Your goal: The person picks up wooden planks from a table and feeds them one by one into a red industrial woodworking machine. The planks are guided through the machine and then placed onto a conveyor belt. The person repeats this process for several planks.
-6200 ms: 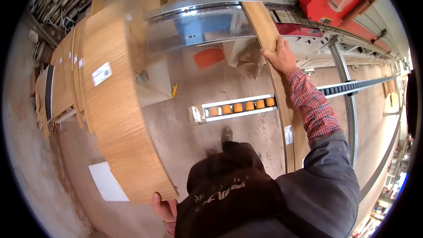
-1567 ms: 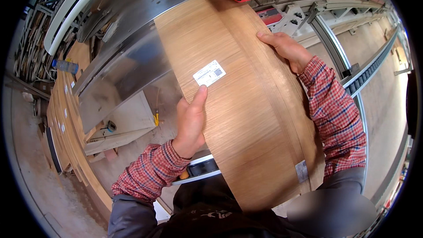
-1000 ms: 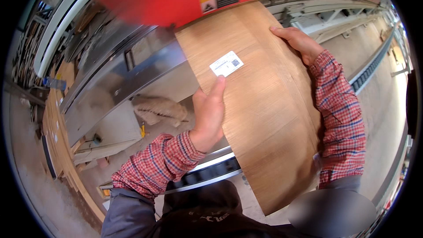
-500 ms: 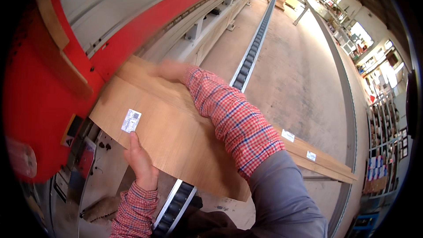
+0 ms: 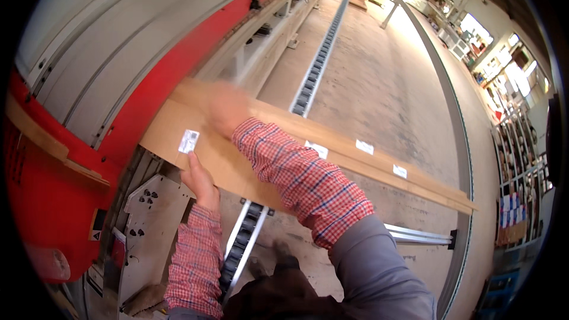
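Observation:
A wide wood-grain panel [image 5: 228, 165] slants across in front of me, with a white label [image 5: 189, 141] near its left edge. My left hand [image 5: 201, 182] grips the panel's near edge, thumb on top just below the label and the other fingers out of sight beneath. Smeared by motion, my right hand [image 5: 228, 108] is over the panel's far part, so its fingers cannot be made out. Long narrow wooden boards [image 5: 379, 165] lie behind the panel and reach to the right, bearing several white labels. My right forearm crosses above the panel.
On the left stands a large red and grey machine [image 5: 77, 201] with wooden strips along it. A roller track [image 5: 320, 62] runs away from me under the wood. Further right are a long metal rail [image 5: 441, 74] and a loaded rack [image 5: 512, 184].
The wide panel has swung away from me and looks narrower, with more of the long boards uncovered beside it. My left hand keeps its hold. My right hand is still blurred over the wood.

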Available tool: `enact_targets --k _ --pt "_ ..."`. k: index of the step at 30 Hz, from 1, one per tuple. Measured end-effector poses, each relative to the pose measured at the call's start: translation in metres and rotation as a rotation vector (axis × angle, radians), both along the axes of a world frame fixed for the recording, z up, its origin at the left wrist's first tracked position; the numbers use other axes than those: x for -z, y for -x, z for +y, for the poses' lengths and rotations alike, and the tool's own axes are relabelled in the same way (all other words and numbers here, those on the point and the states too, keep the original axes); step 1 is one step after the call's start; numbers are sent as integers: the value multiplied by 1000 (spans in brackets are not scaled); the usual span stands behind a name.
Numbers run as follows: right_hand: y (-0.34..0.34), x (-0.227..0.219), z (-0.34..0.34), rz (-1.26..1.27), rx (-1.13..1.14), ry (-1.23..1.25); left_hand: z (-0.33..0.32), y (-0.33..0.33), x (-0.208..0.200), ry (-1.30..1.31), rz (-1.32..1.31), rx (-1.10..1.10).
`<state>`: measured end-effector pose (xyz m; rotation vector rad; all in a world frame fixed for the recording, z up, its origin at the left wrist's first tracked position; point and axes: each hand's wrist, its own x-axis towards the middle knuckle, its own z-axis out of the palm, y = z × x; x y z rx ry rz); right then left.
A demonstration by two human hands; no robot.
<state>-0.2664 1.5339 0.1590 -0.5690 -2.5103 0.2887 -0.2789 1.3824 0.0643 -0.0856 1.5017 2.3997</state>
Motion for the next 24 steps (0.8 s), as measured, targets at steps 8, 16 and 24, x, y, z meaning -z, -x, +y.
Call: enact_targets --k 8,16,24 --pt "-118 -47 -139 267 -460 117 34 17 4 150 -65 239" --pt "-170 45 -179 -54 -606 245 -81 20 8 415 68 675" --pt "-156 101 -243 -60 -710 400 -354 -106 -38 1132 657 190"
